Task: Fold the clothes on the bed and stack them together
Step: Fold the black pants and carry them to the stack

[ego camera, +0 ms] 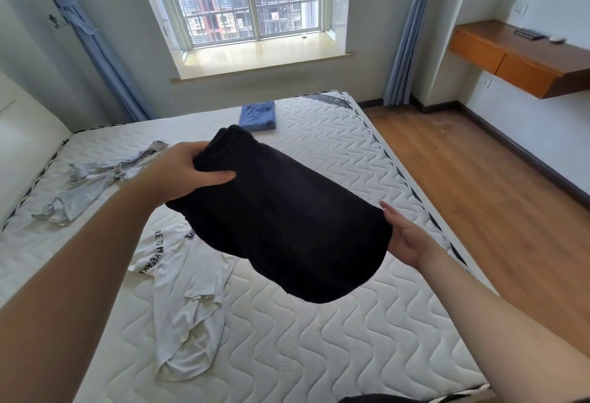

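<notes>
Two bare forearms reach in from the near edge, holding a folded black garment (281,220) in the air above the bed (335,354). It is thick, soft and matte, a rounded oblong bundle that sags at its near end, with a bunched edge at its far left corner. The left hand (188,168) grips that far left corner, thumb lying across the top of the cloth and fingers (199,152) curled round the edge. The right hand (407,239) supports the right end with its palm turned toward the cloth; its fingers (391,214) lie fairly straight against the fabric, their tips partly hidden behind it.

Under the bundle lies a white T-shirt (185,300) with black lettering, spread loose and wrinkled on the mattress. A pale grey garment (95,185) lies crumpled near the left edge. At the far end rests a neatly folded blue garment (258,116), a flat rectangle. The mattress is bare, cream, quilted in wavy stitched lines, with dark striped piping along its edge.
</notes>
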`<state>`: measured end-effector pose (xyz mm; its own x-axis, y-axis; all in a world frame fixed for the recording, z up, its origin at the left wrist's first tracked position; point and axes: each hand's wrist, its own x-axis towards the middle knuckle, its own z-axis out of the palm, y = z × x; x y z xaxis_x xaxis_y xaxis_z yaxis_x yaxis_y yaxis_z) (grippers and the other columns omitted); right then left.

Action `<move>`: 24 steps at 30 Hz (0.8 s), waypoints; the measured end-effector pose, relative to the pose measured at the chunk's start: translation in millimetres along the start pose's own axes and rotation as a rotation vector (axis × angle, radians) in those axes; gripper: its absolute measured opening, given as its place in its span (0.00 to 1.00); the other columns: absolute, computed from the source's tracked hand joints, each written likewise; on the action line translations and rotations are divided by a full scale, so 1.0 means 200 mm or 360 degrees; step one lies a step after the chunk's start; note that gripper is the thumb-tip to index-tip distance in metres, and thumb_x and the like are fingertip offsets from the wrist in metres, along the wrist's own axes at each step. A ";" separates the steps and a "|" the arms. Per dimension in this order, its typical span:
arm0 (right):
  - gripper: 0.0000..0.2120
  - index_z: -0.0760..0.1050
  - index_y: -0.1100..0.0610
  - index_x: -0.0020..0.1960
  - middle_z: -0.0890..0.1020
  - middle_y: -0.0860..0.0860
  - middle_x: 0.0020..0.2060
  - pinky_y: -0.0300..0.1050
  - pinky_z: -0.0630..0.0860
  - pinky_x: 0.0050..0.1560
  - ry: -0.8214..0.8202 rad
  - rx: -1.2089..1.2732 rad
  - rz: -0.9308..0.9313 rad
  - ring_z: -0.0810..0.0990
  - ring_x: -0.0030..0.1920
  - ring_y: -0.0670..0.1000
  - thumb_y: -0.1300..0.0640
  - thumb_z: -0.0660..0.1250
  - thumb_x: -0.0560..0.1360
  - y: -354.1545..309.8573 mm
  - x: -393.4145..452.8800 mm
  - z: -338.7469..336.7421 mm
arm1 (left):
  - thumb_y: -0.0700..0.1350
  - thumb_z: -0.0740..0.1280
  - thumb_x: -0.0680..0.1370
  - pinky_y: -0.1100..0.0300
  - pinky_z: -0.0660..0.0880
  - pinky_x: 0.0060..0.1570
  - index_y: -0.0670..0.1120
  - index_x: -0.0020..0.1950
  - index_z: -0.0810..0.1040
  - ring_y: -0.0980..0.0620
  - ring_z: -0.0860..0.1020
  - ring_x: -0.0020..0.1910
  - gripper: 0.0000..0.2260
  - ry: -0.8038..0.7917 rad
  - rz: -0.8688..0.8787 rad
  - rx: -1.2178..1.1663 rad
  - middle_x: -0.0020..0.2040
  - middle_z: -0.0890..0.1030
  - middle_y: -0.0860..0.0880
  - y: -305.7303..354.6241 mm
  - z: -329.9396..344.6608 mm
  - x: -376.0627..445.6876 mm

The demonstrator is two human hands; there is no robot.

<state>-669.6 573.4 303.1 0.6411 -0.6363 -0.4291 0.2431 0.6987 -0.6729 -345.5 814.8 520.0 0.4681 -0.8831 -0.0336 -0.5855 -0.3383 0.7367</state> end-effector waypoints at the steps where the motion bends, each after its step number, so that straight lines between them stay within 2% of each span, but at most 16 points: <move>1: 0.18 0.68 0.53 0.71 0.84 0.54 0.54 0.47 0.82 0.45 0.0005 0.0012 -0.0045 0.84 0.52 0.53 0.61 0.60 0.82 -0.02 -0.01 0.00 | 0.47 0.77 0.72 0.61 0.75 0.45 0.59 0.48 0.82 0.66 0.81 0.40 0.09 -0.0009 -0.0012 -0.0023 0.42 0.83 0.65 -0.03 0.01 0.01; 5: 0.19 0.71 0.51 0.67 0.84 0.54 0.52 0.45 0.81 0.46 0.0037 -0.0130 -0.0235 0.84 0.52 0.52 0.64 0.63 0.78 -0.10 -0.07 0.00 | 0.44 0.77 0.72 0.56 0.77 0.51 0.61 0.47 0.83 0.59 0.83 0.45 0.12 -0.0124 -0.0083 -0.0124 0.45 0.86 0.58 -0.15 0.10 0.03; 7: 0.22 0.73 0.51 0.66 0.84 0.54 0.52 0.45 0.81 0.48 0.0061 -0.0281 -0.0316 0.84 0.52 0.53 0.66 0.67 0.74 -0.14 -0.09 -0.01 | 0.45 0.77 0.71 0.54 0.78 0.53 0.59 0.48 0.82 0.57 0.83 0.47 0.10 -0.0182 -0.0144 -0.0167 0.45 0.85 0.58 -0.22 0.16 0.04; 11: 0.23 0.77 0.50 0.62 0.83 0.53 0.54 0.45 0.80 0.50 0.0168 -0.0566 -0.0385 0.84 0.53 0.53 0.73 0.63 0.76 -0.18 -0.13 -0.09 | 0.47 0.77 0.71 0.52 0.78 0.55 0.54 0.53 0.82 0.51 0.83 0.51 0.12 -0.0244 -0.0277 -0.0377 0.48 0.86 0.55 -0.34 0.35 0.05; 13: 0.22 0.78 0.50 0.61 0.83 0.54 0.55 0.43 0.80 0.49 0.0258 -0.0664 -0.0402 0.83 0.54 0.52 0.73 0.64 0.76 -0.20 -0.16 -0.14 | 0.48 0.78 0.71 0.53 0.79 0.54 0.52 0.55 0.82 0.51 0.83 0.52 0.14 -0.0263 -0.0344 -0.0502 0.49 0.86 0.53 -0.42 0.46 0.04; 16: 0.19 0.79 0.52 0.59 0.83 0.54 0.53 0.40 0.79 0.50 0.0344 -0.0786 -0.0440 0.82 0.53 0.51 0.72 0.65 0.76 -0.23 -0.19 -0.22 | 0.50 0.82 0.64 0.54 0.78 0.55 0.50 0.57 0.82 0.52 0.83 0.53 0.23 -0.0303 -0.0400 -0.0624 0.51 0.86 0.52 -0.52 0.62 0.02; 19: 0.16 0.80 0.51 0.57 0.84 0.51 0.50 0.44 0.78 0.55 0.0403 -0.0968 -0.0391 0.82 0.52 0.50 0.69 0.67 0.76 -0.26 -0.23 -0.31 | 0.44 0.80 0.67 0.52 0.78 0.57 0.49 0.57 0.81 0.54 0.83 0.52 0.20 -0.0244 -0.0453 -0.0695 0.51 0.86 0.51 -0.62 0.81 0.00; 21: 0.16 0.81 0.50 0.56 0.85 0.48 0.48 0.44 0.78 0.56 0.0444 -0.1111 -0.0357 0.82 0.51 0.49 0.68 0.68 0.76 -0.27 -0.26 -0.39 | 0.46 0.80 0.67 0.53 0.79 0.53 0.49 0.59 0.80 0.53 0.83 0.52 0.21 -0.0231 -0.0491 -0.0697 0.52 0.85 0.50 -0.65 0.96 -0.03; 24: 0.16 0.80 0.54 0.59 0.85 0.48 0.47 0.36 0.78 0.48 0.0499 -0.1249 -0.0339 0.83 0.49 0.46 0.69 0.67 0.76 -0.30 -0.29 -0.52 | 0.44 0.78 0.70 0.58 0.78 0.47 0.48 0.59 0.79 0.56 0.82 0.49 0.19 -0.0253 -0.0552 -0.0712 0.50 0.84 0.51 -0.64 1.19 -0.05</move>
<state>-797.1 535.0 305.4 0.3810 -0.8692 -0.3151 -0.3108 0.2005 -0.9291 -432.7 789.7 265.1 0.4572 -0.7949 -0.3989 -0.0636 -0.4767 0.8768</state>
